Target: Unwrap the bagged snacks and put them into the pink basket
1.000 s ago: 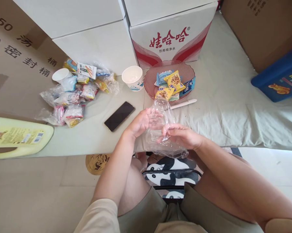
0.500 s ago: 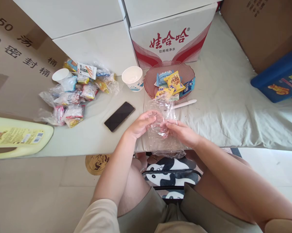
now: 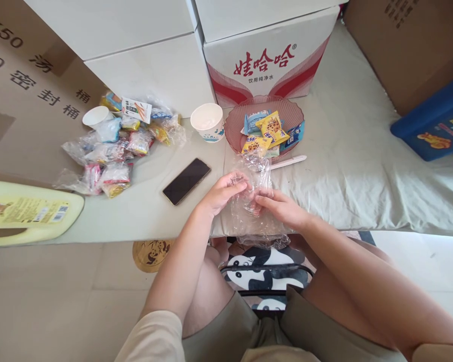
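A clear plastic bag (image 3: 254, 221) hangs between my hands over the front edge of the cloth-covered surface. My left hand (image 3: 226, 191) is closed on its left side, fingers curled behind the film. On its right side my right hand (image 3: 277, 203) pinches the plastic between thumb and fingers. Just beyond the bag's top sits a pink ribbed bowl (image 3: 236, 120) with several wrapped snacks (image 3: 272, 125) in yellow and blue packets. A white pen-like stick (image 3: 289, 162) lies at the bowl's near right side.
To the left are a black phone (image 3: 186, 181), a paper cup (image 3: 207, 122) and a pile of bagged snacks (image 3: 113, 151). A yellow-green jug (image 3: 30, 211) lies at far left, a blue container (image 3: 433, 120) at right. Boxes (image 3: 267, 65) stand behind.
My fingers have shifted slightly on the plastic bag; the left thumb and right fingers are a little closer together. The other things stay in place, with a slight camera shift.
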### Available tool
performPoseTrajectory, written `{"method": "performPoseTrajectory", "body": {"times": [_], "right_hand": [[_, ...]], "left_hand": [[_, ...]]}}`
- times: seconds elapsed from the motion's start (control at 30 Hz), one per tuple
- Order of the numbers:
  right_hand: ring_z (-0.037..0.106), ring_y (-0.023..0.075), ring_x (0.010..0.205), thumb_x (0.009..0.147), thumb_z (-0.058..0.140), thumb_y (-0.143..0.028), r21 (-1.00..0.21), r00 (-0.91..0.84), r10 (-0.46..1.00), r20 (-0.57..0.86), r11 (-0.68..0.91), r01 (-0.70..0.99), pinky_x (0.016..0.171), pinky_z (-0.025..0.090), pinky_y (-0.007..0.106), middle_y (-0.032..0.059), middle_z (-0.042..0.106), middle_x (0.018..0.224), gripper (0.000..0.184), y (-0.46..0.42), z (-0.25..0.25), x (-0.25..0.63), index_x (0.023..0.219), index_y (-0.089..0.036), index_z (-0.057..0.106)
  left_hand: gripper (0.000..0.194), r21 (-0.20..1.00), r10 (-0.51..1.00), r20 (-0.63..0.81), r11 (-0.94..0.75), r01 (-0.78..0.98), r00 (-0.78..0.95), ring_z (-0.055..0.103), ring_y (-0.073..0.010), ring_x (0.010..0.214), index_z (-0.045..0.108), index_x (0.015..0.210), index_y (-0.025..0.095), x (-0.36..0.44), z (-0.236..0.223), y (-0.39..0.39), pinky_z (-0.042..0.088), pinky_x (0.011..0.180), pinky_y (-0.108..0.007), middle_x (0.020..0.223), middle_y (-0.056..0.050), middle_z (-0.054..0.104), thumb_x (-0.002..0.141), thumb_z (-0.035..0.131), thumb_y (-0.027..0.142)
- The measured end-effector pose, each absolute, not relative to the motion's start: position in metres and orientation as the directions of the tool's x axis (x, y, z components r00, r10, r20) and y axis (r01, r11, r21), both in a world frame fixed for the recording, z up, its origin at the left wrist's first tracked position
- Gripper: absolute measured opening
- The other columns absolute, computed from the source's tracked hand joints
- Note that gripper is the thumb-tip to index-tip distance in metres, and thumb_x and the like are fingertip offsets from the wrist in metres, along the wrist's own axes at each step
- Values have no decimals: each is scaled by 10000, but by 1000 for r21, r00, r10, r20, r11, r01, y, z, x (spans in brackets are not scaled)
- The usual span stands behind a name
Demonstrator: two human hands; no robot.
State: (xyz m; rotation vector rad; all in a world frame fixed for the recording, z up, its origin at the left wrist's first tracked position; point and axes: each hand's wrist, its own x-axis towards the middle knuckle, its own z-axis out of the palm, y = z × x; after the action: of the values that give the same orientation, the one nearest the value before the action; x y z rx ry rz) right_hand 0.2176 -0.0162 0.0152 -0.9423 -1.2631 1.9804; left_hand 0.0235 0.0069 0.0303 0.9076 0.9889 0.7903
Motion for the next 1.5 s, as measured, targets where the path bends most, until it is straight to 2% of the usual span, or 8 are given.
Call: {"method": "performPoseTrajectory", "body": {"times": [0.2, 0.8, 1.13, 1.37, 1.5], "right_hand": [[576, 134, 710, 863, 642, -478, -949, -614, 757, -225, -312, -36, 751, 475, 314, -1, 613, 774, 291, -15, 9, 217, 856, -189, 608], [571, 150, 725, 893, 595, -440, -975, -629, 751, -201, -219, 50, 763, 472, 323, -4, 605, 750, 248, -16, 10, 218, 832, -199, 590], [556, 153, 738, 922, 541, -452, -982, -636, 748, -188, -151, 114, 764, 444, 318, 1, 600, 761, 278, -19, 7, 218, 818, -197, 580], [522, 151, 691, 949, 480, -416, -969, -641, 746, -183, -29, 244, 714, 417, 327, 3, 591, 717, 316, -20, 10, 219, 745, -198, 584], [524, 154, 678, 939, 507, -440, -972, -632, 754, -175, -29, 234, 696, 431, 324, 3, 598, 697, 324, -21, 9, 219, 736, -201, 588]], "left_hand": [[331, 936, 874, -312, 349, -36, 373, 597, -110, 712, 602, 934, 173, 27, 25, 7, 456, 750, -278, 853, 3, 659, 735, 762, 383], [297, 958, 894, -286, 257, 128, 346, 594, -149, 847, 607, 922, 175, 31, 22, 7, 446, 862, -298, 849, -5, 637, 753, 723, 390], [217, 960, 889, -275, 233, 158, 365, 597, -143, 753, 584, 902, 182, 33, 24, 6, 458, 803, -295, 762, 16, 620, 795, 667, 352], [213, 957, 885, -283, 235, 172, 370, 606, -143, 740, 583, 902, 184, 33, 20, 7, 474, 811, -304, 787, 10, 634, 793, 671, 345], [195, 958, 882, -284, 247, 144, 376, 589, -119, 665, 573, 890, 181, 35, 21, 6, 483, 783, -299, 757, 28, 620, 793, 670, 320]]}}
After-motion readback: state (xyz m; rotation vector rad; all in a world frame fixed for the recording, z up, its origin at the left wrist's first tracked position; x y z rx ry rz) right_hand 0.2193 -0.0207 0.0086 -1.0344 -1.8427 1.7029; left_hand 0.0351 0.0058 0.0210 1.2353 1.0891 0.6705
